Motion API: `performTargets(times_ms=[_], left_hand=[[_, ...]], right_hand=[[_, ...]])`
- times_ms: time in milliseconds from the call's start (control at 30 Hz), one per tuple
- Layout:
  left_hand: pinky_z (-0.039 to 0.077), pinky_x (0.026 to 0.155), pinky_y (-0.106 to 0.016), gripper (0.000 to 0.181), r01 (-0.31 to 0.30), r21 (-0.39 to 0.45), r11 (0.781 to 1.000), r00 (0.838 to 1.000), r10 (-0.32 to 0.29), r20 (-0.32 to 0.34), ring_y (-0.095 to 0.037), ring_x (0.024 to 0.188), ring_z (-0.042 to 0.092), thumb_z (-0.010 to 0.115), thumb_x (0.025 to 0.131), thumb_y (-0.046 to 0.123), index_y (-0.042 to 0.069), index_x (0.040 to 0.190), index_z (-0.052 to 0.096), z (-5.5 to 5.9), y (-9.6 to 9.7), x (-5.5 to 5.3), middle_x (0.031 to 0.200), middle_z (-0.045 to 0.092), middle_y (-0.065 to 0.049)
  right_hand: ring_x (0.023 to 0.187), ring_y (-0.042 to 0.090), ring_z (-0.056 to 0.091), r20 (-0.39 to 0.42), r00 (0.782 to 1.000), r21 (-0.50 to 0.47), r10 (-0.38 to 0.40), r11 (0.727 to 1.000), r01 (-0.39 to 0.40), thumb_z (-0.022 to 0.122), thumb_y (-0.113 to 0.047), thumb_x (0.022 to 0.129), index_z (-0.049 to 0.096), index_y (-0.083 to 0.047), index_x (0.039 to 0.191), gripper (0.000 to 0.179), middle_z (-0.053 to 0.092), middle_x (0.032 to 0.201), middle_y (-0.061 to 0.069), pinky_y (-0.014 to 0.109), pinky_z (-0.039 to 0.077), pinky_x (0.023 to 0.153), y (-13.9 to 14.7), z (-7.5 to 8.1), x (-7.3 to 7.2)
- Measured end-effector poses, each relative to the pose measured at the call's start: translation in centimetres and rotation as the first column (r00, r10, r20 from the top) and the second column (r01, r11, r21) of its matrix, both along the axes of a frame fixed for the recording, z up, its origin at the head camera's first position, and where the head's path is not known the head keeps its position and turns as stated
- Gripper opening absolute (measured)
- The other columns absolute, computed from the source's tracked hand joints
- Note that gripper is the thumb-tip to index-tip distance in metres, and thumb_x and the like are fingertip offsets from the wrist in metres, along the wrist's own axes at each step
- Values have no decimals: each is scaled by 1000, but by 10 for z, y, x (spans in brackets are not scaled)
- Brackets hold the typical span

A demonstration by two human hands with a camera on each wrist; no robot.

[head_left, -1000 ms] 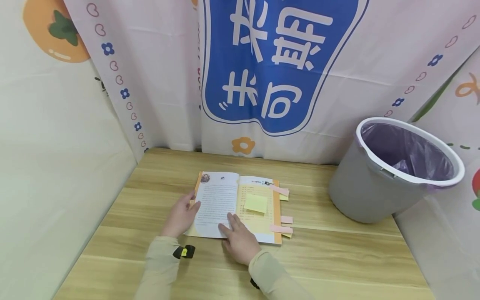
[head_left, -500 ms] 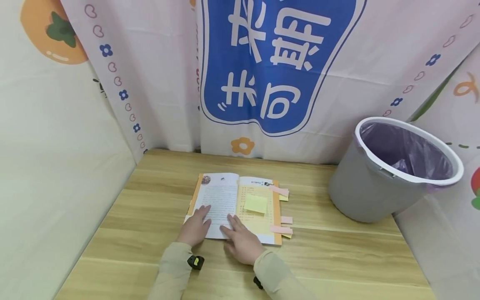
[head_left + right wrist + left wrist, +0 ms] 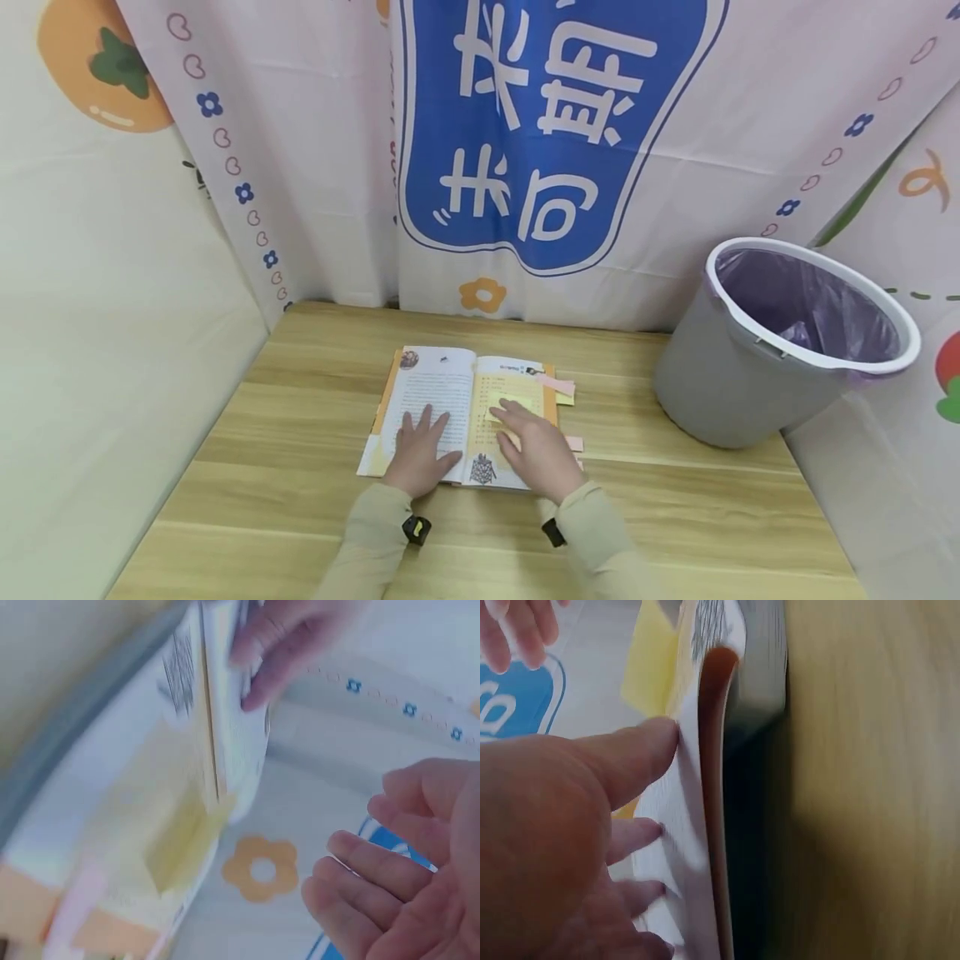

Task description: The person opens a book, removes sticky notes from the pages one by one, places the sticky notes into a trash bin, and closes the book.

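An open book (image 3: 427, 379) lies on the wooden table, with printed text on its left page and a yellow-tinted right page. My left hand (image 3: 420, 454) rests on the lower left page, fingers spread and thumb toward the fold. Over the right page is my right hand (image 3: 543, 454), fingers extended and holding nothing; the right wrist view shows its fingers (image 3: 367, 877) apart from the paper. A yellow sticky note (image 3: 180, 847) stands out from the right page, partly hidden by that hand in the head view. Pink tabs (image 3: 557, 383) stick out past the book's right edge.
A grey trash bin (image 3: 712, 383) with a white rim and purple liner stands on the table at the right. Printed cloth (image 3: 337, 208) hangs along the back and sides. Wood-grain tabletop (image 3: 675, 517) extends around the book.
My left hand has moved from the book's left edge onto the left page, toward the fold. My right hand has lifted from near the fold and shifted right, over the sticky note.
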State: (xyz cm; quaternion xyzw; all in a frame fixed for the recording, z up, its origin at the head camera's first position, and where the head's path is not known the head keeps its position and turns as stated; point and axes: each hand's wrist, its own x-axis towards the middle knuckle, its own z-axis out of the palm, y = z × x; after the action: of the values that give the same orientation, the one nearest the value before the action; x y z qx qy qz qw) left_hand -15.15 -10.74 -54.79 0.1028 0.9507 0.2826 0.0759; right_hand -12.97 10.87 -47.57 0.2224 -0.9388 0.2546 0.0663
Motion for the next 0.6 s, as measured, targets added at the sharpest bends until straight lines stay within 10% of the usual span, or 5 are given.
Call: performTargets(times_ms=[167, 600], left_hand=[[5, 106, -78, 65, 64, -65, 996, 998, -64, 4, -57, 142, 4, 66, 95, 33, 15, 152, 40, 3, 15, 1, 162, 23, -11], [16, 99, -83, 66, 22, -187, 982, 1000, -23, -1, -65, 135, 19, 62, 90, 57, 30, 148, 47, 6, 29, 5, 161, 24, -15]], right_hand=[[118, 33, 61, 4, 996, -38, -86, 996, 86, 66, -14, 95, 67, -9, 127, 33, 60, 135, 14, 49, 51, 95, 11, 3, -7], [112, 33, 64, -3, 982, -27, -190, 981, 190, 71, -9, 91, 71, -5, 117, 27, 68, 121, 14, 59, 42, 102, 15, -38, -17]])
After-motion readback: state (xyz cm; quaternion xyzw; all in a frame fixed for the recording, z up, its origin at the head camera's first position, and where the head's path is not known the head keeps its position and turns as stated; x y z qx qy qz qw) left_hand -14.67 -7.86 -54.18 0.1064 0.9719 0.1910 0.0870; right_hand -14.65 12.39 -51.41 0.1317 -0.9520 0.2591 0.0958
